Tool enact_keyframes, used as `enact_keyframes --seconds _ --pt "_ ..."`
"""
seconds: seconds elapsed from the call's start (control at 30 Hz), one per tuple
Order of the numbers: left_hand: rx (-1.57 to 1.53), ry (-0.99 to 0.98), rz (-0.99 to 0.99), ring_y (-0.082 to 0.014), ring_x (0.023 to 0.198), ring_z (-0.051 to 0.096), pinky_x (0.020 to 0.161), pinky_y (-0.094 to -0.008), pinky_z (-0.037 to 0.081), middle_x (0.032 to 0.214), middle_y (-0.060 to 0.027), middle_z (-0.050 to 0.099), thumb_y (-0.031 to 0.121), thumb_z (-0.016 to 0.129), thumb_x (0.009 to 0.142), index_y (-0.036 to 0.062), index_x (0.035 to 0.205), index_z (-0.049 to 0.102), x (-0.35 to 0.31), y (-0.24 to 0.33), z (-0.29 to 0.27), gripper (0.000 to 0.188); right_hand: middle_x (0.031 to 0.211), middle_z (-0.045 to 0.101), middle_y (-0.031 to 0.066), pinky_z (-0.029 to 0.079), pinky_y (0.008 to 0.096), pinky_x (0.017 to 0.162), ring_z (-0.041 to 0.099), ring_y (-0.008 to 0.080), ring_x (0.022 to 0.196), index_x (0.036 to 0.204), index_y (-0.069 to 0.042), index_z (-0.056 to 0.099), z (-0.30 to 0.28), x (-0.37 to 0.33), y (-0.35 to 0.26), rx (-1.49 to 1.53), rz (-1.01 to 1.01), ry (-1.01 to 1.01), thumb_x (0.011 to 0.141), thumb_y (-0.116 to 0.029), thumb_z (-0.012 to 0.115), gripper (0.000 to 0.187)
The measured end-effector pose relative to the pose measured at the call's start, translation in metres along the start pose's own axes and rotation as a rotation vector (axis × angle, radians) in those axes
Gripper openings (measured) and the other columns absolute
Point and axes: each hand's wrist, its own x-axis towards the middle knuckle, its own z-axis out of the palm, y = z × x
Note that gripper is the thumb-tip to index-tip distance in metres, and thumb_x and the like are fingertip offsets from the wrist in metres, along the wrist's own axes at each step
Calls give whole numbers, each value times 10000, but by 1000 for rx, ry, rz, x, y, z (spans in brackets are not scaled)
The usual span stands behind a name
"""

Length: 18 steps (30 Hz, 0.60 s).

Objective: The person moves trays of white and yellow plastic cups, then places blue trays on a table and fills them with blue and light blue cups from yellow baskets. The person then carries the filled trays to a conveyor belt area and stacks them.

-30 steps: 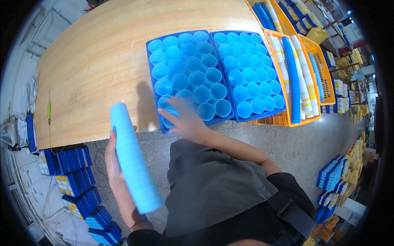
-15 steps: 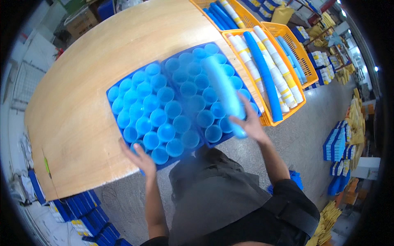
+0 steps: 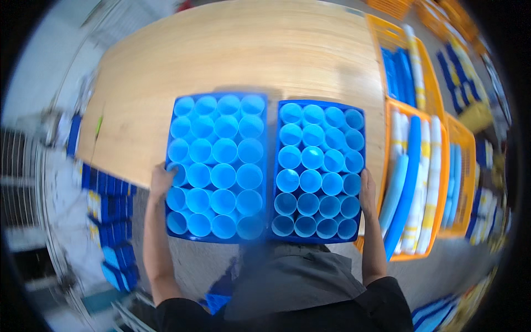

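Two dark-blue boxes stand side by side at the table's near edge, with a narrow gap between them. The left box (image 3: 215,240) and the right box (image 3: 276,166) both hold rows of light-blue round cups (image 3: 224,176), mouths up. My left hand (image 3: 161,181) grips the left box's outer side, its thumb by the rim and its other fingers mostly hidden. Against the right box's outer side is my right hand (image 3: 368,192), closed on that wall, fingers partly hidden. Neither hand holds a loose cup or stack.
Orange crates line the table's right side. The nearest crate (image 3: 420,255) holds white-and-yellow rolls, a dark-blue roll (image 3: 406,188) and a light-blue roll (image 3: 394,191). A thin green-tipped tool (image 3: 98,127) lies on the wooden table (image 3: 232,50) at left. Blue boxes (image 3: 113,216) are stacked below the table.
The long light-blue roll has left my right hand; a similar one now lies in the nearest crate. My right hand has come to the right box. Both boxes now appear straighter in view.
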Motion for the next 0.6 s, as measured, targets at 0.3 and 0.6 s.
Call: enact_keyframes --seconds 0.3,0.6 --pt "-121 -28 -50 -250 979 661 840 -412 546 1003 -190 705 279 664 915 -39 1221 635 -140 99 71 442 1380 564 160 379 432 1096 528 304 1263 1383 16 515 25 25 9 937 16 -592 1105 -394 296 542" --pt "-1401 -514 -150 -372 1422 380 1186 -461 323 1575 -248 319 400 757 837 -24 1564 195 -203 124 143 1012 1625 279 160 230 511 1218 328 364 1454 1578 -65 255 -20 -25 -63 774 555 -374 1015 -687 210 841"
